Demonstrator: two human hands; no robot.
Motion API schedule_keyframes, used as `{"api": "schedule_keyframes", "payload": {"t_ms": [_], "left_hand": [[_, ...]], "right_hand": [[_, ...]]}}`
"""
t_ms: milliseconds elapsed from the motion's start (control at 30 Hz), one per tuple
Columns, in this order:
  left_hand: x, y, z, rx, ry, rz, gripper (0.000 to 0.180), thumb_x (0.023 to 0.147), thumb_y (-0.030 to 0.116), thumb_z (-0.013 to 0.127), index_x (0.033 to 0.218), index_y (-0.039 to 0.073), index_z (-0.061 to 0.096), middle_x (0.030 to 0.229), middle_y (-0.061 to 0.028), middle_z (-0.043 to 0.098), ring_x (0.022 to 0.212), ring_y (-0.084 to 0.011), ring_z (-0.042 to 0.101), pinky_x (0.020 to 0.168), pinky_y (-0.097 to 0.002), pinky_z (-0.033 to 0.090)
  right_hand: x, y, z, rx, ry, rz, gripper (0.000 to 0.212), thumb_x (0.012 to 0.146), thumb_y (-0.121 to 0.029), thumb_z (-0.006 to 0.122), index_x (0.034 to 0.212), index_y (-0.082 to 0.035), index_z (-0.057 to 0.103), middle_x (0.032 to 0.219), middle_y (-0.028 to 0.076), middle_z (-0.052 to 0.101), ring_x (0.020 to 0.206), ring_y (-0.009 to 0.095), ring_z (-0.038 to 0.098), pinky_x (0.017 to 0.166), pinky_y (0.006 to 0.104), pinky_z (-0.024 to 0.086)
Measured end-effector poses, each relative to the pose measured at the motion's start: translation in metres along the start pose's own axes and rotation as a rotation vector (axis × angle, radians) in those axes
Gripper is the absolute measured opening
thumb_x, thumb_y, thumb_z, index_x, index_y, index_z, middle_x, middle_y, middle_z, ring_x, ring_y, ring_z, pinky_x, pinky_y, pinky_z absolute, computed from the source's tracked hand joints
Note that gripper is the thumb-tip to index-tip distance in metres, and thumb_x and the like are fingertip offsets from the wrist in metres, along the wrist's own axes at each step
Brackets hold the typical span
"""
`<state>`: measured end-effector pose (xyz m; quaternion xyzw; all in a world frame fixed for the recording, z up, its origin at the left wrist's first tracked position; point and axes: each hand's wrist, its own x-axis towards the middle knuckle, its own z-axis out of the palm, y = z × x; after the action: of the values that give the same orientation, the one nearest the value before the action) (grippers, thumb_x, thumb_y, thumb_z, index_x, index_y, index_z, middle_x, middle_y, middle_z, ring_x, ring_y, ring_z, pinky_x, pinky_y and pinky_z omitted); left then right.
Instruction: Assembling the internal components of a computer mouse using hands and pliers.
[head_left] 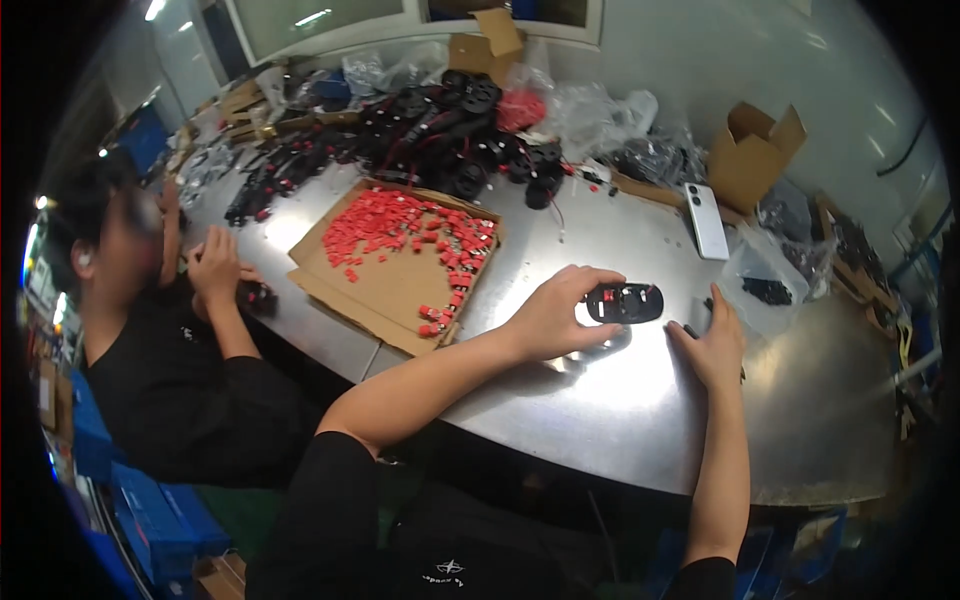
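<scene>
My left hand [555, 312] grips a black oval plastic housing [625, 303] between thumb and fingers, just above the metal table. The housing's hollow side faces up, and a small red part shows inside it. To its right, my right hand [712, 345] is held low over the table with thumb and forefinger spread apart. Small dark bits show by its fingertips and beside the palm, too small to name. Beyond that hand lies a clear plastic bag [752, 262] with small black parts [768, 291] on it.
A shallow cardboard tray [395, 292] holds many red switch-like parts [375, 225]. Black assemblies with wires [430, 130] heap along the back. A white phone [706, 222] leans near an open carton [755, 155]. At left, a co-worker [190, 370] handles a small dark part.
</scene>
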<state>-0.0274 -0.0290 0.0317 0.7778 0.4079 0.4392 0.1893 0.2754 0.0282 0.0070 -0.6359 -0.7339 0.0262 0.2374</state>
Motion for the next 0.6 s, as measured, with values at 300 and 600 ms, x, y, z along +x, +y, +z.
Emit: {"api": "schedule_keyframes", "payload": {"t_ms": [300,600], "left_hand": [[-0.009,-0.029,-0.142,-0.256,0.312,-0.66,0.048,0.097,0.055,0.07,0.105,0.009,0.074,0.083,0.0017,0.062,0.069,-0.0114,0.056,0.063,-0.0285,0.045],[-0.134,-0.249,-0.428,0.441,1.28,-0.697,0.074,0.08,0.045,0.085,0.132,-0.003,0.063,0.12,-0.0183,0.073,0.109,-0.0303,0.072,0.092,-0.0438,0.056]], "right_hand": [[-0.001,0.0,0.009,-0.071,0.04,0.044,0.08,0.077,-0.049,0.083,0.143,-0.008,0.061,0.143,0.016,0.059,0.136,0.034,0.054,0.114,0.0478,0.042],[0.002,-0.017,0.02,0.028,0.082,0.007,0.065,0.077,-0.052,0.082,0.128,-0.013,0.071,0.146,0.016,0.057,0.139,0.034,0.051,0.116,0.0498,0.038]]}}
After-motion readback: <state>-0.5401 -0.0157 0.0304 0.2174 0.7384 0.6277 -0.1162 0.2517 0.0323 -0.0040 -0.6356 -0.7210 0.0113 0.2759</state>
